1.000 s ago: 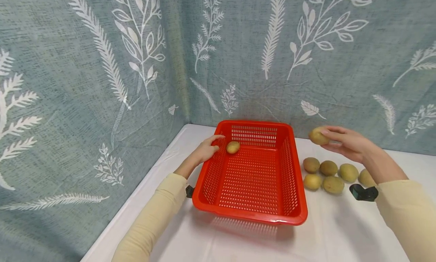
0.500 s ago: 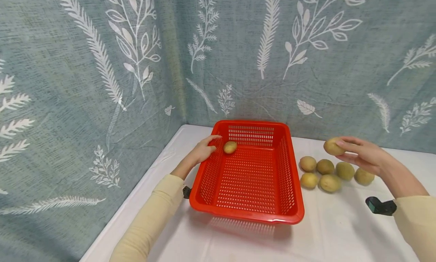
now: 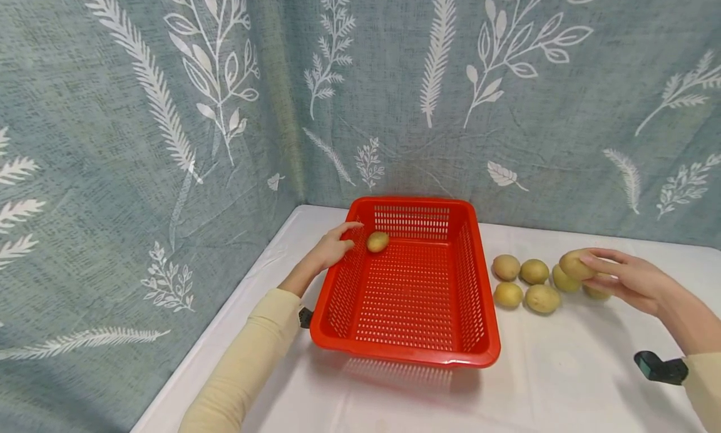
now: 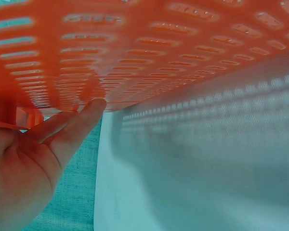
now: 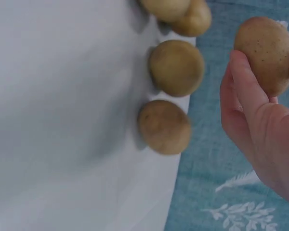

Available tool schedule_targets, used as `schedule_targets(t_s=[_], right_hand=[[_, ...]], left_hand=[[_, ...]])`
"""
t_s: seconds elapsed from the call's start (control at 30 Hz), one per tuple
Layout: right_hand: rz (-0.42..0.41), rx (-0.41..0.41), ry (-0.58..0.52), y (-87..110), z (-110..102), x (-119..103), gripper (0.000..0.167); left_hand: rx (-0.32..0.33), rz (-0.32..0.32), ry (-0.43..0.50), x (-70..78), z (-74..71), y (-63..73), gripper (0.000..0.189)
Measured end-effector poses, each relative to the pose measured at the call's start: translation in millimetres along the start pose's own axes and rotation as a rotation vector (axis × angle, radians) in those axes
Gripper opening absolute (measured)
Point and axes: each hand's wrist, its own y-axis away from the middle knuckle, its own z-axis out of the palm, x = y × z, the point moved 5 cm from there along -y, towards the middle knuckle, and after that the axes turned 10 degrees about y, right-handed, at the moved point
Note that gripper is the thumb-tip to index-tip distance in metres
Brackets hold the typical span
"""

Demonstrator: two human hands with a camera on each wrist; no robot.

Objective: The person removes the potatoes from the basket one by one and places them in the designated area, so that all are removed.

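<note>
At the left side of a red plastic basket (image 3: 405,353), my left hand (image 3: 331,248) grips the rim. In the left wrist view, fingers (image 4: 79,132) lie along the slotted outer wall. One potato (image 3: 378,241) lies inside the basket, in its far left corner. My right hand (image 3: 636,280) pinches another potato (image 3: 576,264) between thumb and fingers, held up over the right end of a potato group. The right wrist view shows this light brown, speckled potato (image 5: 265,55) at the fingertips. Several loose potatoes (image 3: 542,299) sit on the table beneath and left of that hand.
A white cloth covers the table (image 3: 563,383). Blue-green curtains (image 3: 394,95) with white leaf prints hang behind it and along its left side. The potatoes stand in two short rows just right of the basket.
My right hand has moved right and down with its potato, from above the rows' middle to their right end. My left hand stays at the basket rim. The head view has shifted slightly.
</note>
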Motion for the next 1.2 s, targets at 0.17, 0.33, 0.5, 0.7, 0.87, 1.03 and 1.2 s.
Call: schedule_targets(t_s=[0.17, 0.33, 0.5, 0.7, 0.87, 1.03, 1.2], right_hand=[[0.010, 0.020, 0.092, 2.3, -10, 12, 0.065], [0.048, 0.051, 0.261, 6.9, -14, 25, 0.078], [0.072, 0.055, 0.269, 10.0, -13, 37, 0.078], [0.048, 0.035, 0.350, 10.9, -3, 47, 0.077], [0.066, 0.047, 0.413, 9.7, 0, 52, 0.076], [0.098, 0.028, 0.404, 8.4, 0, 54, 0.075], [0.060, -0.028, 0.410, 5.7, 1, 53, 0.067]], left_hand=[[0.001, -0.005, -0.006, 0.1, -0.7, 0.7, 0.050], [-0.005, -0.005, -0.004, -0.8, -0.4, 0.5, 0.050], [-0.009, 0.000, -0.001, 1.1, -0.8, -1.2, 0.050], [-0.013, -0.005, 0.002, 0.8, -0.5, -2.5, 0.050], [-0.010, -0.002, -0.001, 1.6, -0.1, -1.7, 0.050], [-0.010, -0.010, 0.001, 0.5, 0.0, -1.5, 0.050], [-0.015, -0.018, 0.013, -1.1, 0.0, -2.0, 0.050]])
